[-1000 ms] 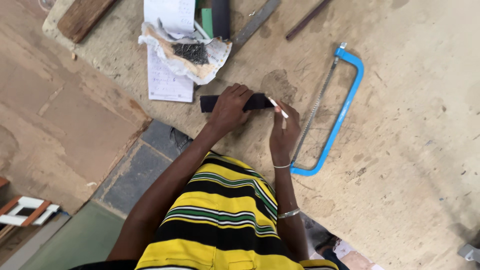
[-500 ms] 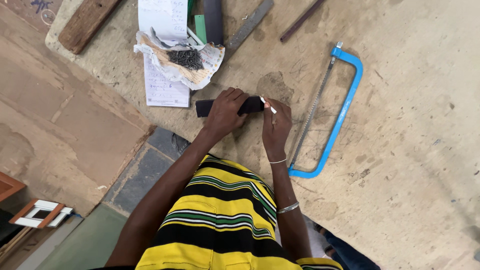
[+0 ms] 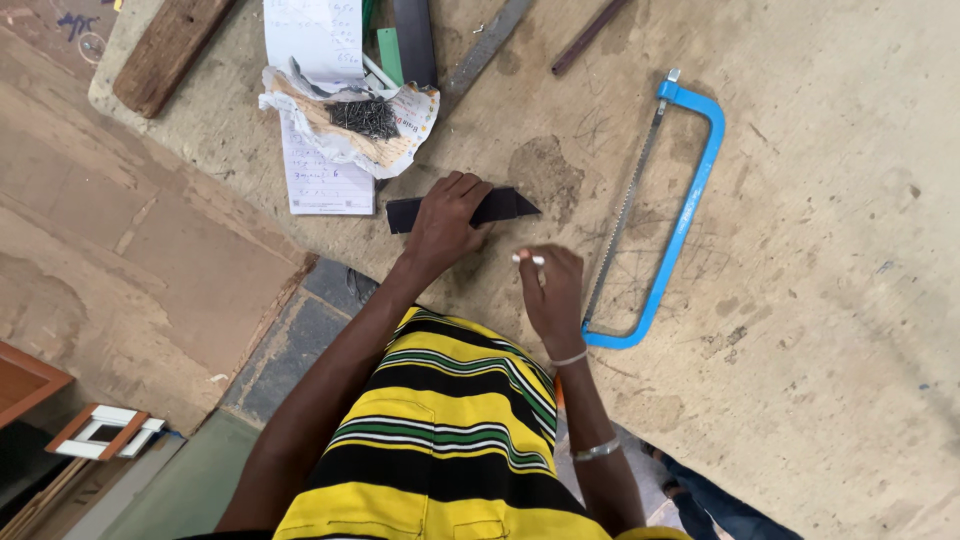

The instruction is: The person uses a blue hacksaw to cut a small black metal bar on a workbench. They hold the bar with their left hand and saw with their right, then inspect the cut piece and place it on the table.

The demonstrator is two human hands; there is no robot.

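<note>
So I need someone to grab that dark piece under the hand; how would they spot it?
On the worn workbench, look left of the blue hacksaw. The dark flat strip lies under the left hand, below the nail-filled paper; one end is cut to a point.

A crumpled paper wrapper (image 3: 400,125), whitish with brown inside and some coloured print, lay open at the near-left part of the worktop (image 3: 820,300), holding a heap of small dark nails (image 3: 362,116). Partly beneath it and just beside it lay white paper slips (image 3: 325,170) with handwritten lines, one reaching up past the top edge, the other jutting toward the worktop's edge.
</note>
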